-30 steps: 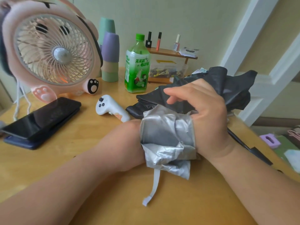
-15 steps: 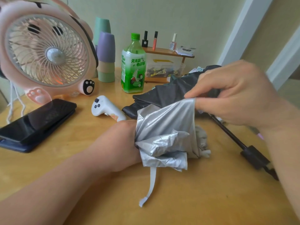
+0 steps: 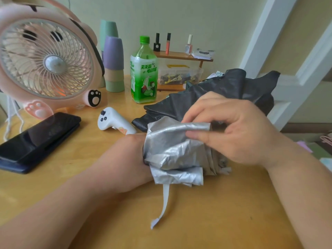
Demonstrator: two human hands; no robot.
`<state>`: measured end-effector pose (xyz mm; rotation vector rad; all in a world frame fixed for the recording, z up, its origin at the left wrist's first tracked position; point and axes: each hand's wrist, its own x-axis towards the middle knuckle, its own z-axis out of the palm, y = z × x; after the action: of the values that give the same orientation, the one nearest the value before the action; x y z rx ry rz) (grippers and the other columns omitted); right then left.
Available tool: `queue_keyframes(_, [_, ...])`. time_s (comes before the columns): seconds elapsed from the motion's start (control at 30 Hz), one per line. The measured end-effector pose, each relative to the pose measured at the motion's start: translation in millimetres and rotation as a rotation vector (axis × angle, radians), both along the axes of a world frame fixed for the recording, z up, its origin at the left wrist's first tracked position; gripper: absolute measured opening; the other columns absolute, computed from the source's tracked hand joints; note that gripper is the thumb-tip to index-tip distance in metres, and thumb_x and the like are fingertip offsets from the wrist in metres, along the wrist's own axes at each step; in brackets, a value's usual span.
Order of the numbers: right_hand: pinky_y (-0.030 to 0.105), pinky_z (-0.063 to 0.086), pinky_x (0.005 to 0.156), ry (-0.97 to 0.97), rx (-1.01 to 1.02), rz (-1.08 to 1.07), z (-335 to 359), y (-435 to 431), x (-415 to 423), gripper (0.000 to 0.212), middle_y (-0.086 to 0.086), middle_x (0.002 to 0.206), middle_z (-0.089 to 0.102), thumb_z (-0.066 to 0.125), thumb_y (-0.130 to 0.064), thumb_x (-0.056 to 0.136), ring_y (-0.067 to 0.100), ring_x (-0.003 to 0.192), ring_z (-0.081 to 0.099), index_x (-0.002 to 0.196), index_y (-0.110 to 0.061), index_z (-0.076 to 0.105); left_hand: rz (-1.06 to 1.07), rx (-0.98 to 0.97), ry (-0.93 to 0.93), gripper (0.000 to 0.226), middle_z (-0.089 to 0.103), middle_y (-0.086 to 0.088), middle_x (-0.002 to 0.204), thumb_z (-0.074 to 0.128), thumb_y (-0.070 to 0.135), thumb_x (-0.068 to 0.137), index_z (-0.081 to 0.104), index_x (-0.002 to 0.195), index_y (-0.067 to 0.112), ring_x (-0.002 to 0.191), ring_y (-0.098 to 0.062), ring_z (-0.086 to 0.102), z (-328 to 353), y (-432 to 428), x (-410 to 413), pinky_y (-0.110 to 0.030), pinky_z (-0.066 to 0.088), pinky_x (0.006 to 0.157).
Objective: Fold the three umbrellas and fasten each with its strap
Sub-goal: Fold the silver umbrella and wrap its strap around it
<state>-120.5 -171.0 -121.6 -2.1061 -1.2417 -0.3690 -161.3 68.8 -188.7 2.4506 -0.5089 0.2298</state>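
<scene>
Progress: we are working on the silver umbrella (image 3: 172, 151), near centre on the table (image 3: 224, 212); its cloth is bunching loosely and its strap (image 3: 164, 203) is hanging unfastened toward us.
Remaining: the black umbrella (image 3: 224, 90), far right, is lying crumpled; we are seeing no third one.
Right hand (image 3: 239, 133): we are pinching a silver flap.
Left hand (image 3: 125, 159): it is pressing against the bundle's left side, fingers hidden, so we cannot tell its grip.
Containers: the clear box (image 3: 179, 74), far centre, is holding small dark and yellow bits; the bottle (image 3: 143, 72) is holding green drink.
</scene>
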Motion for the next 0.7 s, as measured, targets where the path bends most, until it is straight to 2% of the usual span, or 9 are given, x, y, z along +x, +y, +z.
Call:
queue_keyframes(0.13, [0.031,0.051,0.090,0.086,0.279,0.004,5.3,5.3,4.5,0.012,0.005,0.098,0.076,0.066,-0.009,0.097,0.021,0.098,0.070,0.090,-0.011,0.075,-0.076,-0.091,-0.038,0.029,0.061,0.019,0.070,0.075,0.045,0.081,0.051,0.068,0.035,0.063,-0.005,0.053,-2.2,4.5,0.5,-0.017,0.041,0.055])
queue_keyframes(0.23, [0.036,0.052,0.087,0.142,0.524,-0.102,1.7,4.7,5.3,0.018,0.004,0.098,0.076,0.056,-0.013,0.104,0.023,0.099,0.070,0.099,-0.014,0.073,-0.097,-0.122,-0.065,0.029,0.058,0.025,0.067,0.071,0.046,0.087,0.050,0.067,0.047,0.060,0.001,0.052,-2.8,3.1,1.7,-0.012,0.038,0.055])
queue_keyframes(0.3, [0.036,0.051,0.086,0.131,0.555,-0.145,-10.7,-1.2,-4.5,0.017,0.005,0.101,0.073,0.056,-0.025,0.102,0.022,0.100,0.068,0.107,-0.015,0.069,-0.086,-0.124,-0.083,0.035,0.057,0.029,0.065,0.070,0.037,0.090,0.049,0.066,0.051,0.059,0.006,0.051,-1.7,1.6,1.5,-0.008,0.036,0.055])
queue_keyframes(0.37, [0.034,0.050,0.095,0.197,0.411,-0.202,-27.4,-8.6,-20.7,0.051,0.000,0.121,0.067,0.067,-0.052,0.092,0.016,0.115,0.063,0.132,-0.022,0.058,-0.067,-0.121,-0.072,0.040,0.057,0.026,0.062,0.071,0.030,0.091,0.049,0.063,0.047,0.057,0.004,0.051,-2.0,1.4,1.6,-0.008,0.037,0.054])
queue_keyframes(0.43, [0.039,0.040,0.114,0.341,0.030,-0.350,-41.3,-10.5,-35.5,0.113,-0.015,0.157,0.037,0.077,-0.074,0.066,0.011,0.146,0.038,0.157,-0.048,0.015,-0.034,-0.126,-0.049,0.039,0.058,0.020,0.060,0.071,0.030,0.091,0.049,0.059,0.038,0.056,0.000,0.051,-4.0,2.4,3.3,-0.011,0.038,0.053])
queue_keyframes(0.5, [0.046,0.023,0.125,0.500,-0.265,-0.520,-46.4,-2.7,-42.6,0.148,-0.032,0.165,-0.003,0.086,-0.075,0.049,0.006,0.157,0.006,0.142,-0.067,-0.029,0.007,-0.122,-0.010,0.037,0.059,0.013,0.057,0.071,0.033,0.090,0.051,0.059,0.030,0.053,-0.005,0.050,-5.8,3.2,5.6,-0.016,0.039,0.051])
queue_keyframes(0.53, [0.046,0.020,0.126,0.521,-0.311,-0.569,-47.2,1.5,-41.6,0.153,-0.034,0.164,-0.009,0.088,-0.073,0.048,0.005,0.157,0.004,0.135,-0.068,-0.038,0.025,-0.115,0.015,0.035,0.060,0.008,0.057,0.070,0.035,0.090,0.054,0.061,0.025,0.053,-0.009,0.050,-6.2,3.4,7.2,-0.020,0.041,0.051])
queue_keyframes(0.63, [0.040,0.040,0.117,0.466,-0.347,-0.613,-48.1,7.8,-31.4,0.152,-0.019,0.162,0.027,0.090,-0.071,0.051,0.012,0.144,0.040,0.138,-0.066,-0.035,0.052,-0.101,0.064,0.032,0.064,0.001,0.061,0.070,0.036,0.091,0.061,0.067,0.017,0.056,-0.013,0.053,-5.3,2.3,8.8,-0.026,0.044,0.054])
queue_keyframes(0.7, [0.028,0.047,0.106,0.482,-0.299,-0.578,-49.4,2.4,-27.5,0.148,-0.031,0.144,0.046,0.093,-0.065,0.052,0.000,0.126,0.053,0.147,-0.065,-0.021,0.076,-0.112,0.103,0.035,0.061,0.005,0.056,0.070,0.036,0.090,0.058,0.062,0.019,0.052,-0.009,0.050,-4.0,1.7,10.1,-0.021,0.041,0.049])
